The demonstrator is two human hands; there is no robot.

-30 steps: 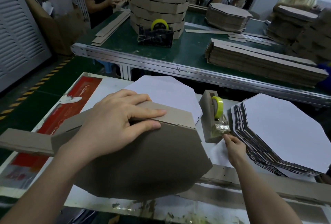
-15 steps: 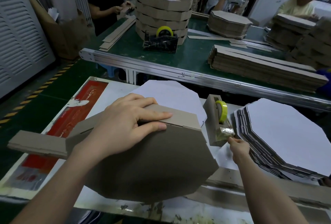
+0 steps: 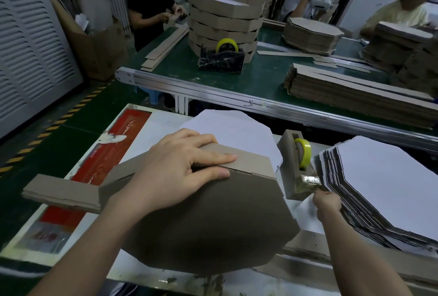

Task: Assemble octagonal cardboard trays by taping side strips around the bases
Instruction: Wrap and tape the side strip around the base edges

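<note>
Strip (image 3: 253,161) edge under left hand (image 3: 176,172); right hand (image 3: 328,203) at tape dispenser (image 3: 289,153).

Of the person only the two arms show. The left forearm (image 3: 94,248) is bare to the bottom edge of the view, slim and smooth. It passes at the wrist into the left grip (image 3: 180,172), a bare hand with long fingers (image 3: 213,157). Its thumbnail and forefinger nail are plain, cut short and rounded. The right forearm (image 3: 355,255) is likewise bare to the edge. The right grip (image 3: 328,205), also a bare hand, shows mostly its back and knuckles. Its fingertips are too small and shadowed to make out.
</note>
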